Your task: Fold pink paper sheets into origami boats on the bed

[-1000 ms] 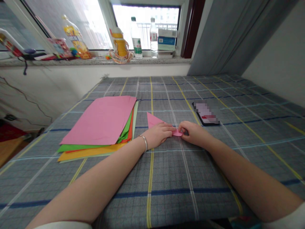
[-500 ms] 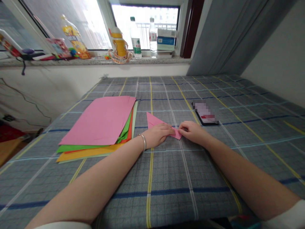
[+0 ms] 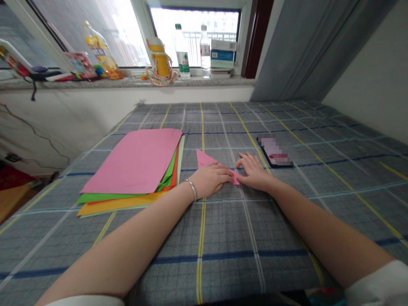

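Observation:
A small folded piece of pink paper lies on the plaid cloth in front of me, its pointed end to the left and far side. My left hand, with a silver bangle at the wrist, rests flat across it and hides its middle. The fingers are stretched out together. At the paper's right end is my right hand, its fingers spread and raised a little, the thumb touching the pink edge. Neither hand grips the paper.
To the left is a stack of coloured paper, pink on top. A phone with a blurred screen lies at right. Bottles, a yellow cup and boxes stand on the windowsill beyond the plaid cloth.
My right hand has unbent its fingers from a pinch at the paper's right end and spread them out. The left hand stays on the paper.

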`<state>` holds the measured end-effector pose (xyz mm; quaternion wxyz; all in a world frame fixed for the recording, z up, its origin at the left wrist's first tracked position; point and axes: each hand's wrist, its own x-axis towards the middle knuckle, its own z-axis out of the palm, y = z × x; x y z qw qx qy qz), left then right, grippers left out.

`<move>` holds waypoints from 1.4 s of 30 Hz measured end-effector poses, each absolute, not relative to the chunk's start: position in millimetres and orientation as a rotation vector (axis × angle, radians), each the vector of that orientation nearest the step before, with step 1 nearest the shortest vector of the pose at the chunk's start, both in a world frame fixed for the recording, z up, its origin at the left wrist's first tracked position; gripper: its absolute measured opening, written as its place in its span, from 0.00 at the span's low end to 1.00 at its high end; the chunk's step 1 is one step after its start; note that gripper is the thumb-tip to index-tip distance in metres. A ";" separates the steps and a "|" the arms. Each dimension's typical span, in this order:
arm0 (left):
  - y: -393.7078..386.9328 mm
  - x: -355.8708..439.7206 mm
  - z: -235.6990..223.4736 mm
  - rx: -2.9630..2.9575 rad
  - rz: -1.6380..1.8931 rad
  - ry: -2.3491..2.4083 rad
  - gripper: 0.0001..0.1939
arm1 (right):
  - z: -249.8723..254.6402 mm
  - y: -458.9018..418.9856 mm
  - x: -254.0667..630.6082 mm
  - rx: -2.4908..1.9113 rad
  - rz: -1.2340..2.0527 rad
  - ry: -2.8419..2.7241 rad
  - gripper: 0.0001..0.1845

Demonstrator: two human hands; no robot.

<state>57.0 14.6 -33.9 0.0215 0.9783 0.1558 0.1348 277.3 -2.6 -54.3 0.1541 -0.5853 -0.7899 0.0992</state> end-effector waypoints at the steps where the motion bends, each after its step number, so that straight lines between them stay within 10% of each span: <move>1: 14.6 56.2 -33.2 3.045 0.413 0.483 0.16 | -53.1 -2.3 277.6 -1.692 0.312 -2.268 0.15; 33: -4.5 56.1 -28.8 3.290 0.301 0.868 0.07 | -46.2 -15.4 271.2 -1.507 0.236 -2.235 0.16; 42: -17.6 62.9 -21.7 3.213 0.425 1.317 0.22 | -38.0 -18.2 265.6 -1.199 0.471 -2.026 0.06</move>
